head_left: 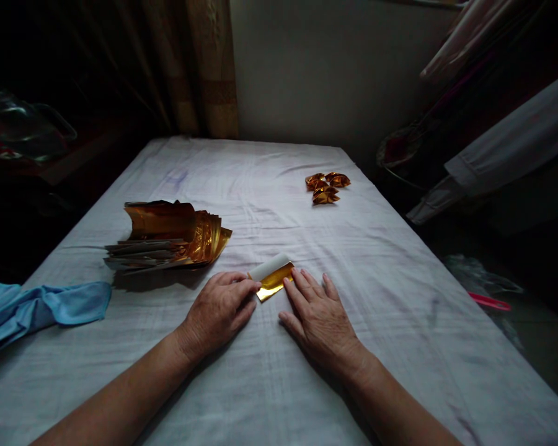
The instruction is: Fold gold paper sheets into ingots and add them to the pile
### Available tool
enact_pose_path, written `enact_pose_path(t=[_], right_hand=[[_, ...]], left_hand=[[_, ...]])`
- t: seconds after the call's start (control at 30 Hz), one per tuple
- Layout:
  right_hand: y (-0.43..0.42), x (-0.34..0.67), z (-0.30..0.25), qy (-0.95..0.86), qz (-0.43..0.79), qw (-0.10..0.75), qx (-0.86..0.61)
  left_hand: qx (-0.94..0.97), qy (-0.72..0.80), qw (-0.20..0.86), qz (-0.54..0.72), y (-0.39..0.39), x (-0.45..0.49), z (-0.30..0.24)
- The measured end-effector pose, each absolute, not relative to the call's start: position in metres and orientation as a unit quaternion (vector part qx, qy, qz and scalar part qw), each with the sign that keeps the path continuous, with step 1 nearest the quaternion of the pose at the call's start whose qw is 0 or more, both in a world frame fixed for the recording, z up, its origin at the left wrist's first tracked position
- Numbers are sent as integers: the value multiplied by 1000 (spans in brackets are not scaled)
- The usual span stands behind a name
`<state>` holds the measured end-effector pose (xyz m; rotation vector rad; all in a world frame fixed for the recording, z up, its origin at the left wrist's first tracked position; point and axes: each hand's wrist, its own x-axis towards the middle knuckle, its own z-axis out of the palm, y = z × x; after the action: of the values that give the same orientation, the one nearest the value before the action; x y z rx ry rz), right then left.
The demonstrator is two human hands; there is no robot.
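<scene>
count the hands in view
2: the left hand, at the left end of the gold sheet, and the right hand, fingertips at its right end; both show plainly

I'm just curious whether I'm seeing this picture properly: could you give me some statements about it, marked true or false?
1. The left hand touches the left end of the small gold paper. True.
2. The blue cloth lies beside the right hand. False: it lies at the far left, while the right hand's fingertips are at the gold paper.
3. The folded gold pieces lie farther away than the right hand. True.
4. The stack of gold sheets is right of the folded gold pieces. False: it is to their left.
</scene>
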<state>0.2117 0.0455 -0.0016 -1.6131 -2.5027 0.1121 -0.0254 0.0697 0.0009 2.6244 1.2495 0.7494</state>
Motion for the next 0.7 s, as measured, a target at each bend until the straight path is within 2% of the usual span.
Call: enact_pose_path(t=[0.33,0.7], right_hand=[[49,208,-8,-817,23,115,-564],[55,200,1,-849,56,221,-477]], left_hand=[[891,379,0,249,72,-15,3],[883,384,-59,265,73,-9,5]])
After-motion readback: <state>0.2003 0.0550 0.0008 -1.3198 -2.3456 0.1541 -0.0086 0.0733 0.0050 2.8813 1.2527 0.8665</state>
